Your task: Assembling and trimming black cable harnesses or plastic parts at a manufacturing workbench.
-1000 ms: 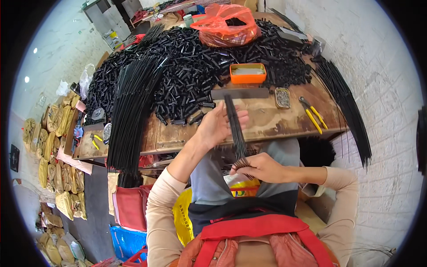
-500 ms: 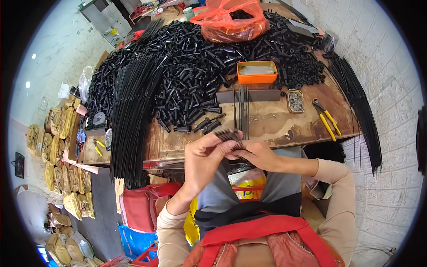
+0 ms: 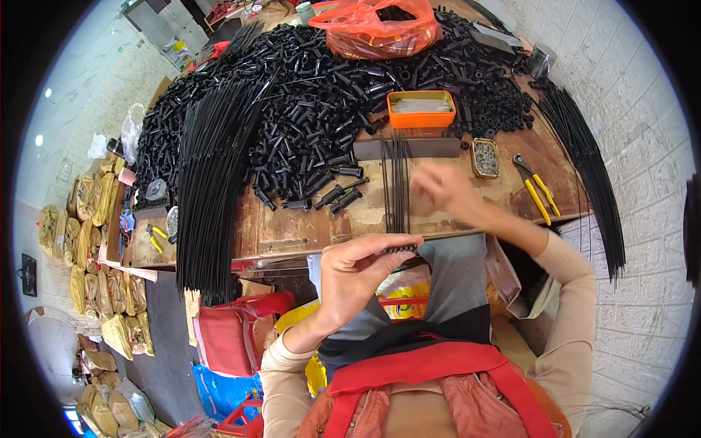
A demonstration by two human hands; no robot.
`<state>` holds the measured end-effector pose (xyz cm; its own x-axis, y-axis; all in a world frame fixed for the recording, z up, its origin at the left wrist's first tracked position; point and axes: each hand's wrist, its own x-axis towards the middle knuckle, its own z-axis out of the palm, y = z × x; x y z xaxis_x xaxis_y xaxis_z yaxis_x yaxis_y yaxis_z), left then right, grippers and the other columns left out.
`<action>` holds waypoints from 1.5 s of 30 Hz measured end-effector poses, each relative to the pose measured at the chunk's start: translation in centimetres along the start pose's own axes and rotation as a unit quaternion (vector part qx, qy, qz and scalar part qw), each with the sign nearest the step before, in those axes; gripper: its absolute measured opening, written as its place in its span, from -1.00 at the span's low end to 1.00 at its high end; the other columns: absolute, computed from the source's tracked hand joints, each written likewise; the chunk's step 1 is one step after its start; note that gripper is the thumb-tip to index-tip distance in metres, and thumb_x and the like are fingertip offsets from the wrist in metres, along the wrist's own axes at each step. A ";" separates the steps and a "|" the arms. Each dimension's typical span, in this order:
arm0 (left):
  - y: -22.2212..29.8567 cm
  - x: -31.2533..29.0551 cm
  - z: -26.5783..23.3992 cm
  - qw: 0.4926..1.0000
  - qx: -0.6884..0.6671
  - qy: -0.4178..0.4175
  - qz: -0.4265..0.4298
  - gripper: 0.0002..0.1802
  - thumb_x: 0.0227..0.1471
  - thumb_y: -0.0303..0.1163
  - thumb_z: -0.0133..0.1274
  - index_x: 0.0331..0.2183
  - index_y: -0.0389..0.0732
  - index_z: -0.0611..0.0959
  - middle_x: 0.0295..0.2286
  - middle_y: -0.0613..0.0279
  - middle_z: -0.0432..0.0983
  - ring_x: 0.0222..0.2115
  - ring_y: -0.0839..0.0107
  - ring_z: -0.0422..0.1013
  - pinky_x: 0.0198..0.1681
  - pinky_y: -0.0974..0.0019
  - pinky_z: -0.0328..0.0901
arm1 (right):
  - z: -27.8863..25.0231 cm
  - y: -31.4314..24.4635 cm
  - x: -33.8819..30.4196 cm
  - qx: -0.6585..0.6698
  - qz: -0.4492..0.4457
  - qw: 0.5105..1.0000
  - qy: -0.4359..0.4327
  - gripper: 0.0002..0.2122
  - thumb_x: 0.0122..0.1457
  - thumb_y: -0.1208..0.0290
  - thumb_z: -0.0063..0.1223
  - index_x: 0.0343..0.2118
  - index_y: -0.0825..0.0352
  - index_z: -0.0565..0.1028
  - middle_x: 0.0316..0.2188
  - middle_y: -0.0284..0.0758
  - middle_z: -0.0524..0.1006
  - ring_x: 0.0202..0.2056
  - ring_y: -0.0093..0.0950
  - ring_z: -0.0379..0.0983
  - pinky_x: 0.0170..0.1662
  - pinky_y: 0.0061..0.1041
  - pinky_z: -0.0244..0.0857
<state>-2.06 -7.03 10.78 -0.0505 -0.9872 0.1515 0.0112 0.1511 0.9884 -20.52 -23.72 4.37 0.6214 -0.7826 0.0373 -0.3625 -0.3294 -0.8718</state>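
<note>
My left hand [image 3: 355, 271] is closed at the table's front edge, gripping a row of thin black rods [image 3: 395, 186]. Their lined-up ends show as a dark ridged strip between thumb and fingers, and their lengths seem to run away across the tabletop. Motion smears my right hand [image 3: 442, 188], which hovers over the wood just right of the rods; its fingers are too blurred to read. Close to it stand a small tin of tiny metal pieces [image 3: 485, 158] and an orange box of pale slender pieces [image 3: 421, 109].
Black tubular parts [image 3: 303, 139] heap across the wooden table [image 3: 292, 237]. Long black rod bundles overhang it at left [image 3: 208, 197] and right [image 3: 595, 175]. Yellow-handled pincers [image 3: 537, 191] lie at right, yellow-handled pliers [image 3: 156, 237] at left. A red plastic bag [image 3: 380, 33] sits at the back.
My right hand has left my left hand and moved forward and right over the table. My left hand has come slightly lower and keeps hold of the rods.
</note>
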 end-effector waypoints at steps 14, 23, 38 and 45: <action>-0.4 0.1 -0.1 0.998 -0.048 0.021 0.043 -0.76 -0.02 -0.81 0.07 -0.25 -0.43 0.63 -0.23 -0.10 0.59 -0.19 0.22 0.53 -0.05 0.23 0.45 | -0.5 3.4 6.7 0.152 0.143 0.975 -0.073 -0.66 0.23 0.19 0.09 -0.57 0.33 0.40 -0.70 -0.41 0.41 -0.76 -0.67 0.23 -0.72 -0.62 0.00; -1.6 -0.1 0.1 0.993 -0.097 0.004 0.071 -0.66 0.00 -0.82 0.03 -0.15 -0.38 0.61 -0.10 -0.02 0.54 -0.07 0.29 0.48 0.01 0.31 0.39 | -0.2 1.3 6.0 -0.174 -0.123 0.968 0.134 -0.70 0.25 0.19 -0.01 -0.39 0.39 0.42 -0.58 -0.12 0.51 -0.45 -0.08 0.47 -0.36 -0.22 0.28; -1.2 -0.3 0.5 0.995 -0.049 -0.005 0.081 -0.69 -0.01 -0.82 0.05 -0.18 -0.41 0.61 -0.15 -0.08 0.55 -0.12 0.24 0.50 0.00 0.25 0.41 | 1.4 0.7 8.0 -0.028 0.153 0.986 -0.054 -0.77 0.10 0.36 0.03 -0.43 0.49 0.46 -0.66 -0.25 0.48 -0.67 -0.49 0.40 -0.59 -0.46 0.25; -1.1 -0.4 0.5 0.996 -0.055 -0.016 0.065 -0.66 0.01 -0.81 0.03 -0.12 -0.40 0.58 -0.11 -0.08 0.53 -0.08 0.24 0.48 0.04 0.24 0.40 | 2.3 1.0 7.8 -0.050 0.032 0.998 0.007 -0.74 0.18 0.31 0.06 -0.32 0.45 0.35 -0.61 -0.19 0.49 -0.62 -0.39 0.44 -0.53 -0.37 0.29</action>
<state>-2.55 -6.78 9.61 -0.0740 -0.9570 0.2805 0.1287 0.2698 0.9543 -14.46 -28.92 2.63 0.5857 -0.8105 -0.0096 -0.4687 -0.3290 -0.8198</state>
